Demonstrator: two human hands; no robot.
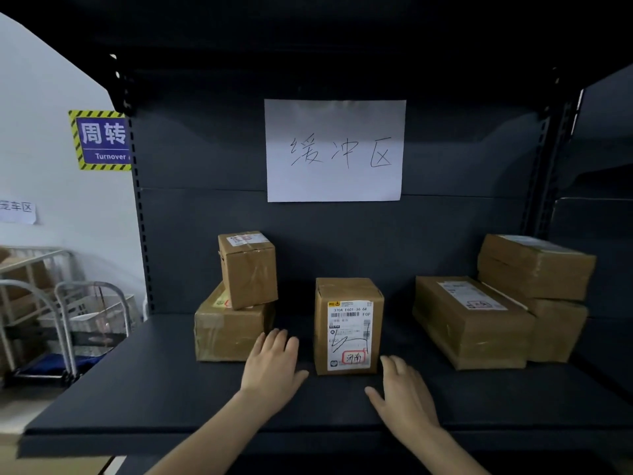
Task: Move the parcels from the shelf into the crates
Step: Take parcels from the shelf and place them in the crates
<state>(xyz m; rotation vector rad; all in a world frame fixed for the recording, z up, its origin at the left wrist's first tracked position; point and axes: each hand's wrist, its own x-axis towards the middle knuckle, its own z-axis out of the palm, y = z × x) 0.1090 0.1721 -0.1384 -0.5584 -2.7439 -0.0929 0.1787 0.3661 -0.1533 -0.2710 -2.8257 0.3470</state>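
A brown cardboard parcel (347,325) with a white shipping label stands upright in the middle of the dark shelf (154,395). My left hand (274,363) reaches in just left of it, fingers straight, holding nothing. My right hand (404,395) hovers low at the parcel's right front corner, fingers spread and empty. To the left a small parcel (248,269) sits tilted on a larger flat parcel (227,329). On the right lies a long parcel (471,320) beside a stack of two more parcels (536,269). No crates are clearly visible.
A white paper sign (334,150) hangs on the shelf's back panel. Left of the shelf stand metal trolleys (65,320) with a pale basket, against a white wall with a blue sign (101,140). Another dark shelf bay (603,200) adjoins on the right.
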